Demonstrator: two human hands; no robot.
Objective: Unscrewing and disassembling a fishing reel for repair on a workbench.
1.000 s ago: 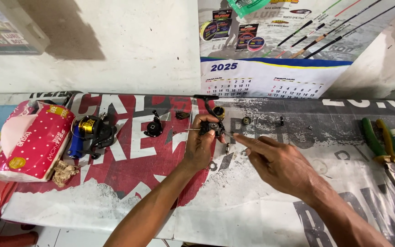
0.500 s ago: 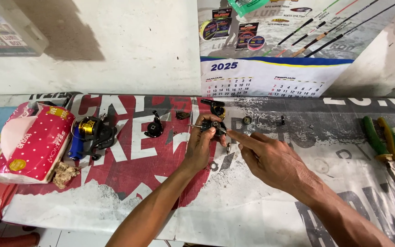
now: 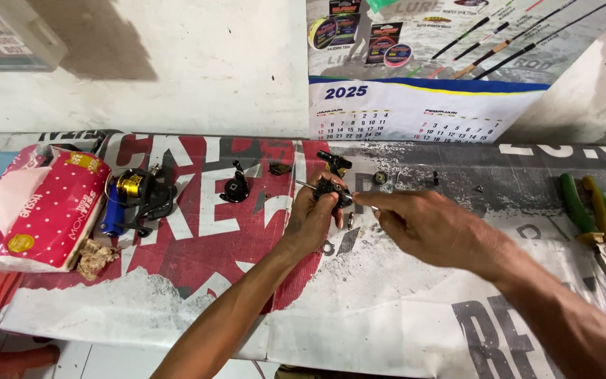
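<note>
**Reel part held in the left hand, right fingers closing in from the side**

Reel part (image 3: 332, 187), a small black piece, sits in the left hand (image 3: 311, 221), which is closed around its lower side, thumb and fingers pinching it just above the bench cover (image 3: 359, 309). A thin metal pin comes out of the part toward the left, and a dark arm of it rises up and away from the palm, so its long axis seems to run roughly away from the person, but I cannot be sure.

The right hand (image 3: 426, 226) is just to the right of the part. Its fingers (image 3: 373, 201) are stretched out narrow and point left, with the tips at the right edge of the part. It looks as if they pinch something very small and shiny there, maybe a screw or a thin tool, but this is too tiny to tell. I also cannot tell if the tips touch the part or stay just beside it. So the part lies directly left of the right fingertips, and the left hand is clearly the nearer one, since it already holds it.

Hidden things: the left fingers cover the lower half of the part, and the joint between the two hands is dark. Beyond the right hand small loose pieces (image 3: 380, 177) lie on the cover. Far to the left of the left hand are a spinning reel (image 3: 135, 193) and a tissue pack (image 3: 40, 210); far right, pliers (image 3: 587, 217), partly cut off by the edge.
</note>
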